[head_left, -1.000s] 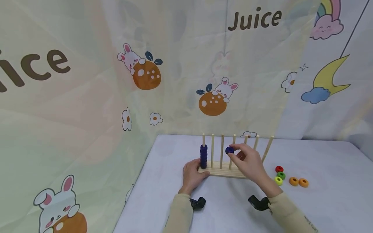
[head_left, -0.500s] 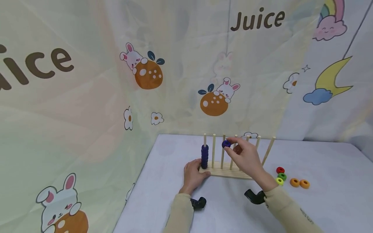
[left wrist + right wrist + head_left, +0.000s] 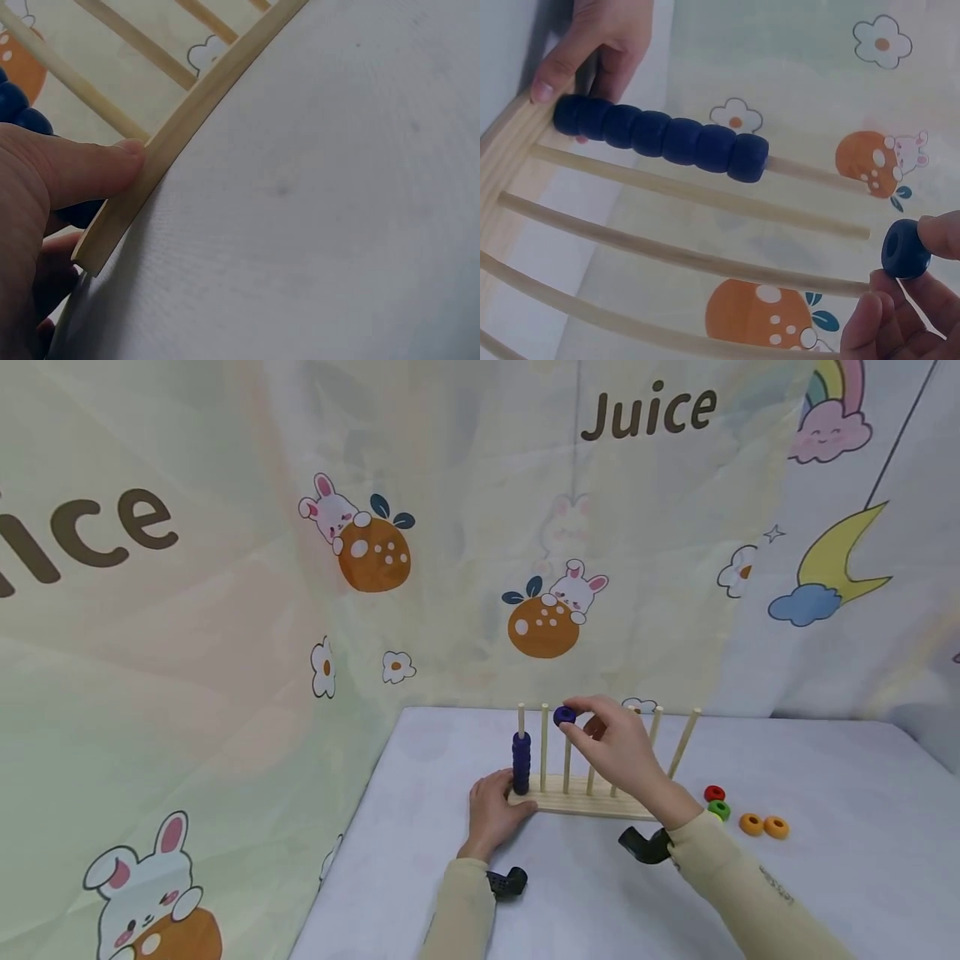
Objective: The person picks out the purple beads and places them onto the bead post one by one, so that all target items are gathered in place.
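Observation:
A pale wooden pegboard (image 3: 592, 804) with several upright pegs stands on the table. Its leftmost peg carries a stack of dark blue beads (image 3: 521, 764), the peg's tip bare above them. My left hand (image 3: 495, 814) grips the base's left end; in the left wrist view the thumb (image 3: 112, 166) lies over the base's edge. Between thumb and fingertips my right hand (image 3: 618, 747) pinches one dark blue bead (image 3: 906, 251), its hole showing. The right wrist view has this bead beyond the peg tips, near the tip of the third peg (image 3: 690, 251). The right hand hides parts of the farther pegs.
To the right of the pegboard lie a red bead (image 3: 714, 793), a green bead (image 3: 719, 810) and two orange beads (image 3: 752, 824). A yellow bead is mostly hidden by the right sleeve (image 3: 738, 868). A printed curtain (image 3: 450, 610) hangs behind the white table (image 3: 585, 893).
My right hand has moved left and upward with the blue bead, from the middle pegs toward the left ones. The left hand keeps its place on the base.

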`<control>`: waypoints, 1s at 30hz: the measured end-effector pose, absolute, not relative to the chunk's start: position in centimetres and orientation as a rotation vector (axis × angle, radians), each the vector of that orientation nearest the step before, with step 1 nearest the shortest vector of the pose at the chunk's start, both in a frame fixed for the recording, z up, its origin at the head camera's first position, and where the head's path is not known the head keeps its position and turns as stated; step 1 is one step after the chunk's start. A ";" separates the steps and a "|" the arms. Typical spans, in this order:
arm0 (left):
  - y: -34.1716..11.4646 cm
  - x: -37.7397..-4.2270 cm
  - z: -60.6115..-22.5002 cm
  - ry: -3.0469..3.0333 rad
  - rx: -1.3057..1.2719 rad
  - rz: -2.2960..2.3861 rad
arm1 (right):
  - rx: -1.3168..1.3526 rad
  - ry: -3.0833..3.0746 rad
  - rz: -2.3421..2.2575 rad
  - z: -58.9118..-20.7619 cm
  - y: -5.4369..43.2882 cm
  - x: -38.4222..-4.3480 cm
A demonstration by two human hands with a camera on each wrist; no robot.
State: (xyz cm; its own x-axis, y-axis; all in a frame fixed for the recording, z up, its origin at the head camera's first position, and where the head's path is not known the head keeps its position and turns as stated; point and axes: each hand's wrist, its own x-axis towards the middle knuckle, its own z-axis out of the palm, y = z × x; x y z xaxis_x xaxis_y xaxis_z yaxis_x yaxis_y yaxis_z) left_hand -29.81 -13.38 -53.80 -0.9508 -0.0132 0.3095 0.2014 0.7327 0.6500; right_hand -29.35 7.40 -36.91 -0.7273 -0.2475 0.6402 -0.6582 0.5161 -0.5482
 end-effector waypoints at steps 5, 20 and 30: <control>-13.4 -29.8 -53.9 -2.666 -0.129 -1.054 | 0.780 -2.277 1.087 -36.3 6.7 -29.2; -13.7 -30.1 -54.0 -2.653 -0.160 -1.008 | 0.716 -2.302 1.165 -36.1 4.3 -30.9; -13.5 -29.8 -53.8 -2.657 -0.147 -1.045 | 0.712 -2.343 1.170 -35.8 3.3 -31.2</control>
